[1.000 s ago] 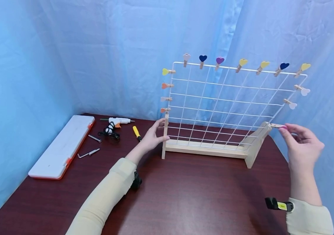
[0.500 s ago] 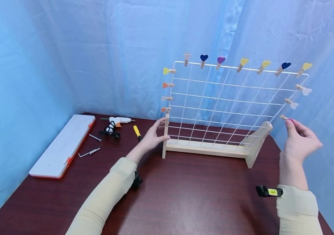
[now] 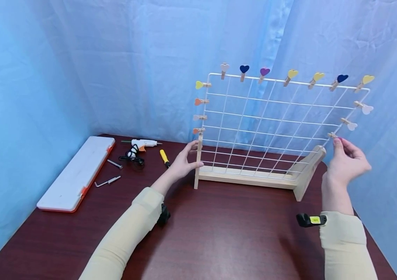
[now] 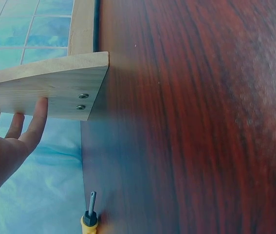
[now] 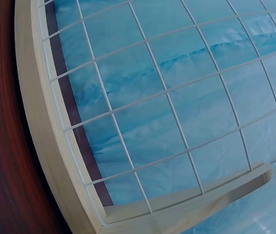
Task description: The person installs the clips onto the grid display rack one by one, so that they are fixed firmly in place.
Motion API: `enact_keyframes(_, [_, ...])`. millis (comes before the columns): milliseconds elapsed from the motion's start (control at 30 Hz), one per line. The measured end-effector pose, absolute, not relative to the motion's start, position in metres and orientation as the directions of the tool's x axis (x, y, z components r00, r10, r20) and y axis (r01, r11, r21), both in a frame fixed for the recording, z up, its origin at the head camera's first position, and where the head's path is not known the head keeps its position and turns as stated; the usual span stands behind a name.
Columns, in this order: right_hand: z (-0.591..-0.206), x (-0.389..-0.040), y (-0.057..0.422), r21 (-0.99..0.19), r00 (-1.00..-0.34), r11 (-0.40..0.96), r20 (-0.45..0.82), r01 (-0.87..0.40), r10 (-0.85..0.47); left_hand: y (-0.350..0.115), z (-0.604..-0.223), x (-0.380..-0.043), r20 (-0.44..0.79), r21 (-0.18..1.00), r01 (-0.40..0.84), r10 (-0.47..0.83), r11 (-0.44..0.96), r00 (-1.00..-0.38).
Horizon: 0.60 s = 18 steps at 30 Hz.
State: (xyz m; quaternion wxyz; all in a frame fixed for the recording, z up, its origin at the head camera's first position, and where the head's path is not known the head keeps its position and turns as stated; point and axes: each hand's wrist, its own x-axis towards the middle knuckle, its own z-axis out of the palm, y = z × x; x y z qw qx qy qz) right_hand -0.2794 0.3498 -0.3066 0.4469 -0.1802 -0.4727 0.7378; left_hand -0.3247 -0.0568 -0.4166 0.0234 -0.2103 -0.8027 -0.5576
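Observation:
A white wire grid [image 3: 275, 80] stands in a wooden base [image 3: 244, 178] with a side panel at each end. Heart-topped clothespins line its top and both side edges. My left hand [image 3: 180, 162] holds the left side panel [image 4: 62, 92], thumb at the near edge and fingers against the outer face. Between thumb and fingers, my right hand [image 3: 347, 161] pinches a small wooden clothespin [image 3: 332, 135] with a pink heart, its tip right at the grid's right edge, below two clothespins with pale hearts. Only a sliver of the right hand shows in the right wrist view.
At left on the dark red table [image 3: 233, 233] lie a white and orange case [image 3: 76, 175], a white glue gun [image 3: 144, 143] with its black cord, bolts [image 3: 114, 164], a hex key [image 3: 100, 184] and a yellow-handled screwdriver [image 3: 164, 156]. Blue curtains hang close behind.
My right hand has moved left and up with the pink-heart clothespin, from near the right panel's top to the grid's right edge. The left hand stays on the left panel.

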Motion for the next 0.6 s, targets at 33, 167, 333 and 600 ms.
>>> enact_keyframes(33, [-0.307, -0.28, 0.349, -0.861, -0.536, -0.141, 0.169, -0.489, 0.827, -0.057, -0.417, -0.325, 0.271, 0.887, 0.361, 0.309, 0.287, -0.912])
enact_keyframes(167, [-0.309, -0.278, 0.345, -0.867, -0.534, -0.079, 0.23, -0.493, 0.813, -0.057, -0.416, -0.326, 0.268, 0.888, 0.359, 0.31, 0.288, -0.912])
enact_keyframes(333, [-0.308, -0.274, 0.344, -0.864, -0.488, 0.058, 0.337, -0.501, 0.805, -0.057, -0.417, -0.328, 0.265, 0.883, 0.36, 0.311, 0.303, -0.913])
enact_keyframes(600, [-0.298, -0.266, 0.335, -0.812, -0.483, 0.4, 0.577, -0.425, 0.658, -0.072, -0.412, -0.316, 0.318, 0.843, 0.412, 0.298, 0.347, -0.9])
